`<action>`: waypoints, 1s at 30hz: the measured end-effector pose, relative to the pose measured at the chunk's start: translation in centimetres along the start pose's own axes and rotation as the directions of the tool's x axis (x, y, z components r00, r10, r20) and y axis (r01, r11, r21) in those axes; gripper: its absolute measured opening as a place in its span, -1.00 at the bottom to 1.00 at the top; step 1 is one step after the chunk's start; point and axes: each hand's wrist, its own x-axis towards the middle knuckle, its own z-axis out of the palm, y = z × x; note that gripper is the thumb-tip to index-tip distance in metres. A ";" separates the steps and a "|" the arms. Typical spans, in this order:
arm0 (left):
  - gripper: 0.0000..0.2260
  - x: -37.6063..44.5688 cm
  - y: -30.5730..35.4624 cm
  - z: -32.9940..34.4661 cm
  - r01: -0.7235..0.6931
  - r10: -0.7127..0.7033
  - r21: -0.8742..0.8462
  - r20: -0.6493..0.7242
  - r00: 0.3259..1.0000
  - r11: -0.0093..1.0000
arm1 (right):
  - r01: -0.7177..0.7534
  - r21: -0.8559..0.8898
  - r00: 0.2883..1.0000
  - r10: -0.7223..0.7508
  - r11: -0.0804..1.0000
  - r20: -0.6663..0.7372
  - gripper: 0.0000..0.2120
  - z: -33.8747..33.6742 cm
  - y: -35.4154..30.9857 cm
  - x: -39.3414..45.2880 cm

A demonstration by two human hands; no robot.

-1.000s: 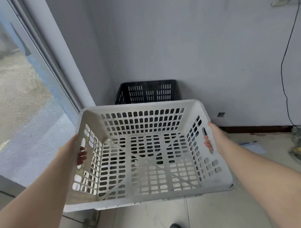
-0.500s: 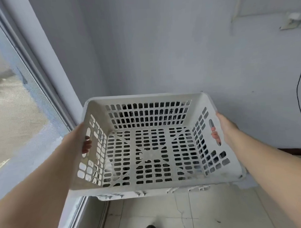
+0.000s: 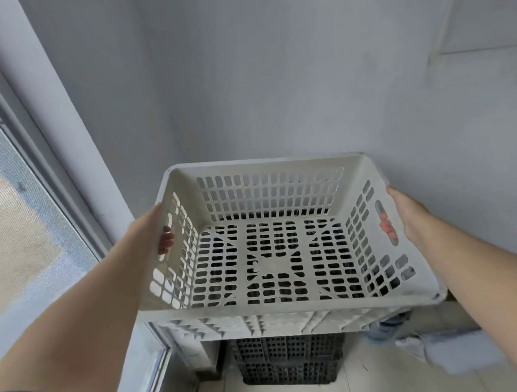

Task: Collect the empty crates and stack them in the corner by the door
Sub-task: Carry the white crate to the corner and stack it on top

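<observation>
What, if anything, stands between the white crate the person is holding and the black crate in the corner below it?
Nothing visible. The white crate, held by the left hand and right hand at its side handles, hangs directly above the black crate. Only open air shows between them, though the black crate's top is hidden.

There were two crates in view: one white crate (image 3: 271,254) and one black crate (image 3: 286,359) beneath it. Two hands showed, one left hand (image 3: 153,229), one right hand (image 3: 410,214).
</observation>
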 end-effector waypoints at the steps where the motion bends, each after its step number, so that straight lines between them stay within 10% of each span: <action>1: -0.57 1.1 0.4 0.1 -0.004 0.003 0.007 0.013 1.000 1.000 | -0.004 0.001 1.000 0.004 1.000 -0.005 -0.55 0.8 -0.3 0.7; 30: -0.56 20.9 7.3 10.6 0.243 -0.269 0.269 0.061 0.961 0.932 | -0.157 -0.196 0.977 0.181 0.968 0.113 -0.35 11.6 -8.0 18.9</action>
